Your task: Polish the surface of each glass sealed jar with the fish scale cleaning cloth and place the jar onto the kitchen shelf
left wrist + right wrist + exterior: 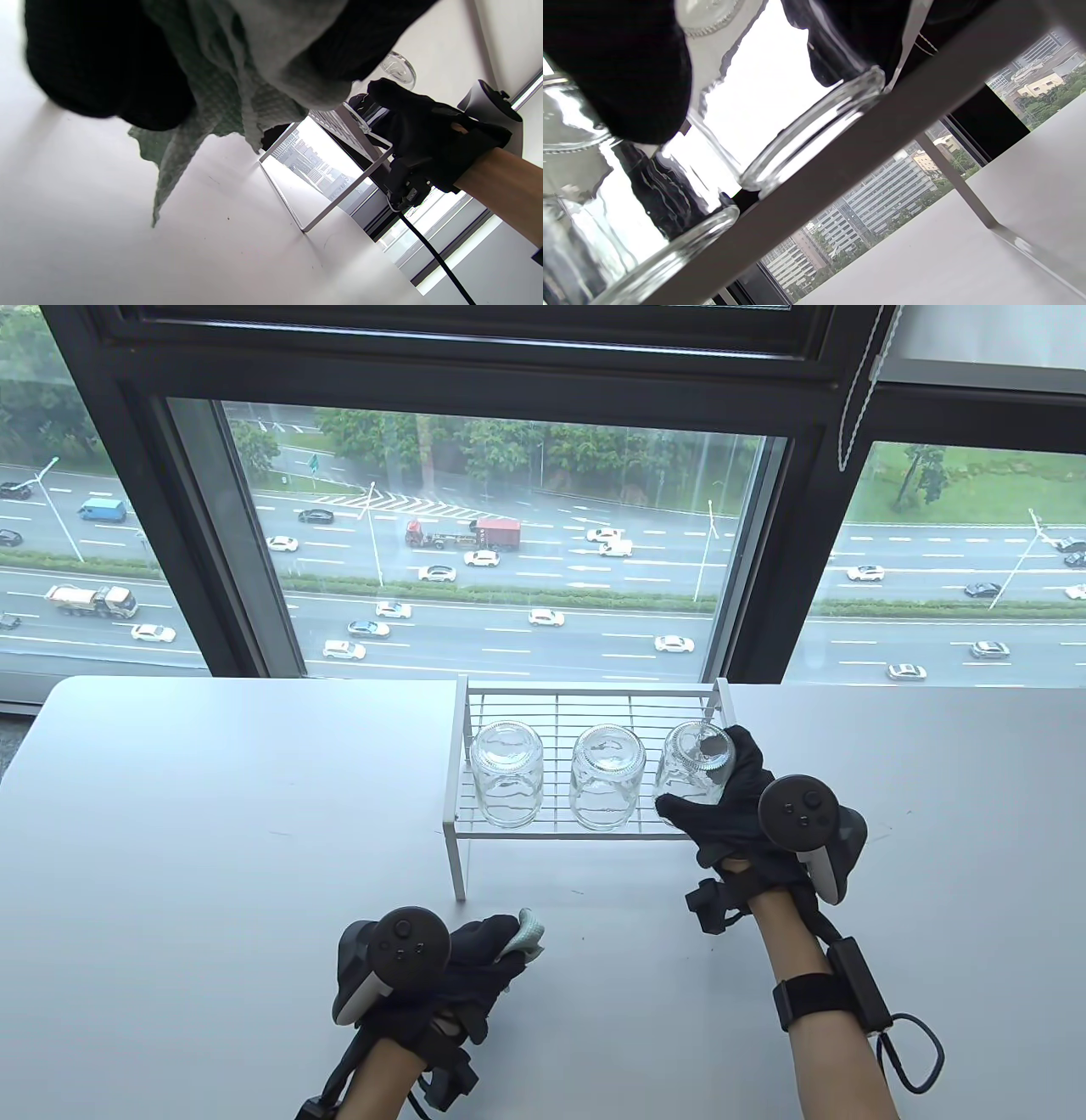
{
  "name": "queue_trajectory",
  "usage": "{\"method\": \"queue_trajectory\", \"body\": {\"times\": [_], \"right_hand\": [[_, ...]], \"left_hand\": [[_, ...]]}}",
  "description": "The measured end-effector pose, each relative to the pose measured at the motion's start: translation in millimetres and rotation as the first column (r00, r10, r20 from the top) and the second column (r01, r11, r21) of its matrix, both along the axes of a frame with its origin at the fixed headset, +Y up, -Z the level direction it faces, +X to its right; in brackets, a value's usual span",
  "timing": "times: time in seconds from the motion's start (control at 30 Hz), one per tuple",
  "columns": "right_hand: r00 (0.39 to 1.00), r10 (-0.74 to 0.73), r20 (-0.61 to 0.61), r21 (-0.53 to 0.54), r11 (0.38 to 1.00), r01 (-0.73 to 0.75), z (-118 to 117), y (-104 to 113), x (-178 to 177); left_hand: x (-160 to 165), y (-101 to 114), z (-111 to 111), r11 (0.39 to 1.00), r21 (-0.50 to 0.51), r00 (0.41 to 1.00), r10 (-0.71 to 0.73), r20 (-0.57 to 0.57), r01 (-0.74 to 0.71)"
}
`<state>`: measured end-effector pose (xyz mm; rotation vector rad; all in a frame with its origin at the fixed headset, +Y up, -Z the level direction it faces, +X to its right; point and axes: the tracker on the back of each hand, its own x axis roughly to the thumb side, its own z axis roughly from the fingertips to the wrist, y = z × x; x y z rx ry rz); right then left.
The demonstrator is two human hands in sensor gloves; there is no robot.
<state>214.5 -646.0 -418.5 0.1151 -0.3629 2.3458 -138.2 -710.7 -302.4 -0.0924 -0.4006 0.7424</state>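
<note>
Clear glass: three jars are stood mouth-down in a row on the white wire shelf (pixel 509 704). The rightmost jar (pixel 696 763), tilted, is gripped by the curled fingers of the right hand (pixel 730 806); middle jar (pixel 604 776) and left jar (pixel 506 772) are untouched. The pale green cloth (pixel 528 933) is bunched in the closed left hand (pixel 471 963), over the grey table (pixel 212 814).

Both hands wear black knit sensor gloves — the left hand (pixel 475 963) and the right hand (pixel 731 806) alike — each with a dark, round-faced tracker strapped on its back, buttoned and white underneath. Black straps and small boxes ring the wrists. The right forearm carries a wide black band and a looping black cable — no sleeves.
</note>
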Motion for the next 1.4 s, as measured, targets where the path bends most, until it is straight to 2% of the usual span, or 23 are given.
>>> {"method": "queue_trajectory", "body": {"times": [0.2, 0.47, 0.6, 0.7, 0.87, 0.97, 1.03, 1.23, 1.33, 1.4], "right_hand": [[0.999, 0.032, -0.025, 0.018, 0.999, -0.031, 13, 11, 2], [0.986, 0.164, -0.017, 0.097, 0.982, -0.161, 44, 45, 17], [0.905, 0.425, -0.011, 0.16, 0.894, -0.418, 72, 56, 14], [0.877, 0.478, -0.035, 0.185, 0.866, -0.465, 90, 55, 11], [0.846, 0.525, -0.089, 0.196, 0.842, -0.502, 116, 41, 1], [0.821, 0.555, -0.135, 0.188, 0.828, -0.528, 127, 23, -11], [0.793, 0.59, -0.152, 0.177, 0.806, -0.565, 133, 2, -21], [0.733, 0.659, -0.17, 0.167, 0.752, -0.638, 137, -43, -35], [0.713, 0.655, -0.25, 0.095, 0.75, -0.655, 141, -50, -37], [0.709, 0.668, -0.225, 0.136, 0.742, -0.656, 144, -52, -38]], "left_hand": [[-1, 0, 0, 1.0, 0.001, 1.0, 0.004, -0.002, -0.004], [-2, -1, 0, 1.0, -0.001, 1.0, 0.007, -0.01, -0.007], [-3, -5, -2, 1.0, -0.004, 1.0, 0.016, -0.018, -0.016], [-5, -7, -3, 1.0, -0.012, 0.999, 0.022, -0.027, -0.022], [-8, -10, -4, 0.999, -0.02, 0.999, 0.028, -0.034, -0.029], [-8, -10, -4, 0.999, -0.02, 0.999, 0.024, -0.034, -0.025], [-8, -9, -4, 1.0, -0.012, 0.999, 0.026, -0.035, -0.027], [-10, -5, -2, 0.999, 0.029, 0.999, 0.027, -0.042, -0.026], [-12, -3, -2, 0.999, 0.047, 0.998, 0.021, -0.053, -0.019], [-14, -2, -2, 0.998, 0.061, 0.998, 0.021, -0.067, -0.017]]}}
